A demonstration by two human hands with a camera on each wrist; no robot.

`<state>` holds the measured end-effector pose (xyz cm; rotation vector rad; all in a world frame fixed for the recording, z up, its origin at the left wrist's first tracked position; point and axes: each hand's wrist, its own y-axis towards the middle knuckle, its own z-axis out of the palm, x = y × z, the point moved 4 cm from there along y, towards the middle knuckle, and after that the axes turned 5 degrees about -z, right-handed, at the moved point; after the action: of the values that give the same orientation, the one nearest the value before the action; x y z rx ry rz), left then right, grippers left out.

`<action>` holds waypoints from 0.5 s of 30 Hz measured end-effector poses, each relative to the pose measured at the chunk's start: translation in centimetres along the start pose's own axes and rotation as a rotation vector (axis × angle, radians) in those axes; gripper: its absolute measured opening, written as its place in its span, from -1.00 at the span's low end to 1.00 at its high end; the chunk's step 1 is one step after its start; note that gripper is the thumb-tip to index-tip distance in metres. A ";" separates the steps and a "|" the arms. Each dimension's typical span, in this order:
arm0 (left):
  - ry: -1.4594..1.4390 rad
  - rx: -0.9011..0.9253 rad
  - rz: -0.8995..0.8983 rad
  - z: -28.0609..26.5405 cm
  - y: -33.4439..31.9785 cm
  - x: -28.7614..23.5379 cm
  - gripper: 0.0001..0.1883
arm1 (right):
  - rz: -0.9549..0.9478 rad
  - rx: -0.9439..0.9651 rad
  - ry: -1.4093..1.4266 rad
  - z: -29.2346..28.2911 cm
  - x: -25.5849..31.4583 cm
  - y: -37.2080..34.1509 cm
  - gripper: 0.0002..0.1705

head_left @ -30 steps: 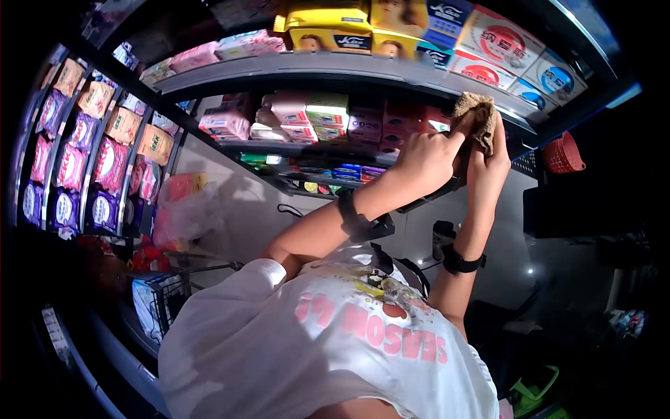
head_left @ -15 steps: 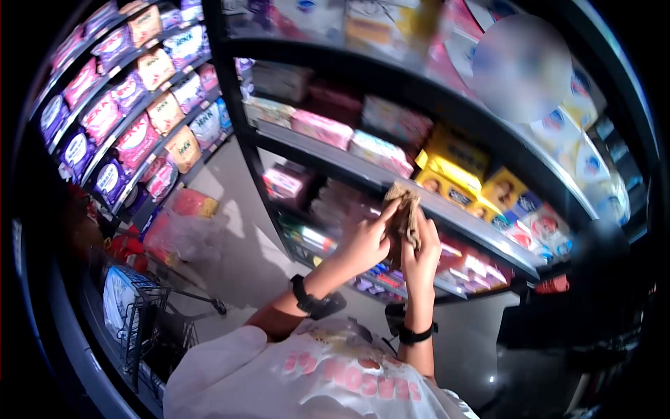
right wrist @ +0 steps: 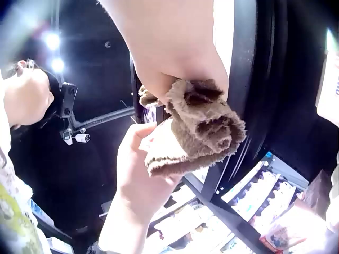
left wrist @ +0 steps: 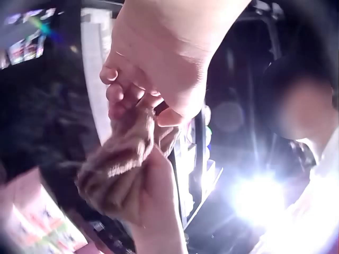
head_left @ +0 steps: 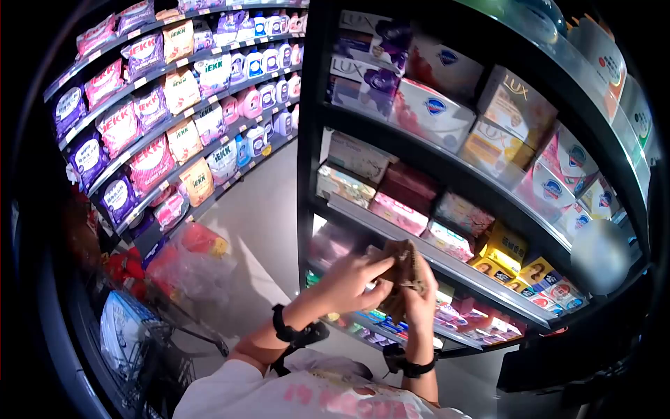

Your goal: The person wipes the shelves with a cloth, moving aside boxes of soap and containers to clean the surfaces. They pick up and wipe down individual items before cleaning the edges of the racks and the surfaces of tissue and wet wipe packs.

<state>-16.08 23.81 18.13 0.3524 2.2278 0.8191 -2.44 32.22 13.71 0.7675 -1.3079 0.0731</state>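
Observation:
A brown fuzzy cloth [head_left: 403, 262], crumpled and folded, is held between both hands in front of the shelf unit. My left hand [head_left: 347, 283] pinches its left side with fingers and thumb. From the other side, my right hand [head_left: 421, 304] grips the cloth with curled fingers. In the left wrist view the cloth [left wrist: 124, 153] bunches below the left fingers, the right hand [left wrist: 159, 209] under it. A rolled fold of the cloth [right wrist: 206, 129] sticks out from the right hand in the right wrist view, with the left hand [right wrist: 137, 169] holding its lower edge.
Boxed soaps [head_left: 433, 108] and yellow packs [head_left: 506, 248] fill the shelves ahead, whose metal edge [head_left: 481, 276] runs just beyond the hands. Washing powder bags [head_left: 150, 164] line shelves at left. A plastic-wrapped bundle [head_left: 192, 262] and a wire cart [head_left: 160, 359] stand lower left.
The head view has swung left and up, showing more shelves. Both hands have drawn the cloth back from the shelf edge while keeping hold of it, and its folds have shifted.

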 end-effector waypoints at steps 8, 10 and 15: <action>0.731 -0.509 0.491 -18.0 13.0 -3.7 -0.50 | -0.089 -0.194 0.066 0.2 1.8 0.1 -0.44; 0.838 -0.453 0.515 -19.7 15.5 -3.5 -0.45 | -0.076 -0.188 0.097 0.3 0.9 -0.6 -0.48; 0.877 -0.323 0.550 -20.4 18.3 -2.9 -0.39 | -0.056 -0.232 -0.028 -0.4 0.4 -2.9 -0.54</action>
<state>-28.47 27.15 42.50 0.5270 2.7374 1.8892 -0.68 30.06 12.67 0.6075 -1.2941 -0.1326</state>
